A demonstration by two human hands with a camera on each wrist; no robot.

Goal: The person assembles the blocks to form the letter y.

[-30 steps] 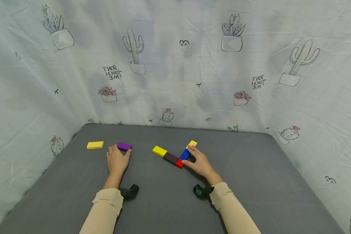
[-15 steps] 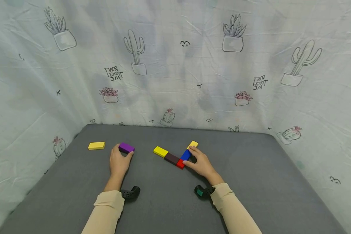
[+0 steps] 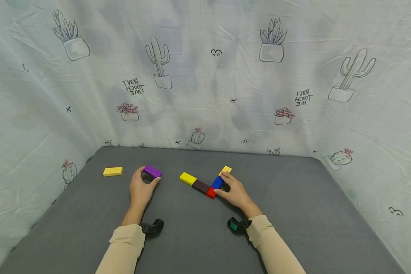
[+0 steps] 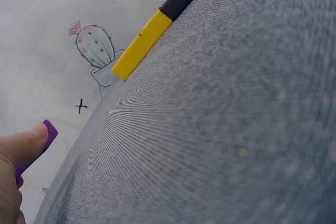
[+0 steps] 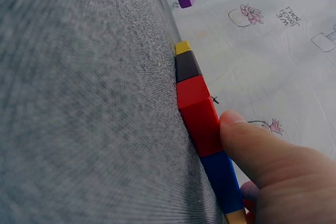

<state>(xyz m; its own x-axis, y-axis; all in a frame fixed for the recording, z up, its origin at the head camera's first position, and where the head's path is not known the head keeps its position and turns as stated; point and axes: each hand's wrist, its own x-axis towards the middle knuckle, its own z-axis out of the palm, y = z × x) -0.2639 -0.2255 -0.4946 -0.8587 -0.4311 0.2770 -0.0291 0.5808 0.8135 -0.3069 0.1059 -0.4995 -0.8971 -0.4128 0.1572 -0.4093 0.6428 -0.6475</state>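
Note:
My left hand (image 3: 140, 190) pinches a purple block (image 3: 153, 171) between thumb and fingers, just above the table by the look of the right wrist view. In the left wrist view the thumb covers part of that purple block (image 4: 51, 134). My right hand (image 3: 235, 193) holds a short row of touching blocks: a red block (image 3: 211, 193), a blue block (image 3: 217, 182) and a light yellow block (image 3: 227, 169). Its thumb lies on the red block (image 5: 202, 127); the fingers reach the blue-yellow joint. From the red block a dark brown block (image 3: 201, 186) and a bright yellow block (image 3: 187, 178) run left, forming a V.
Another light yellow block (image 3: 113, 171) lies alone at the left, beyond the left hand. The grey table (image 3: 191, 236) ends at a pale curtain (image 3: 205, 80) printed with cacti. Each wrist wears a black device, the left device (image 3: 153, 226) and the right device (image 3: 236, 225).
My left hand has picked up the purple block and moved it a little to the right, turning it slightly. The right hand and the joined blocks stay in place.

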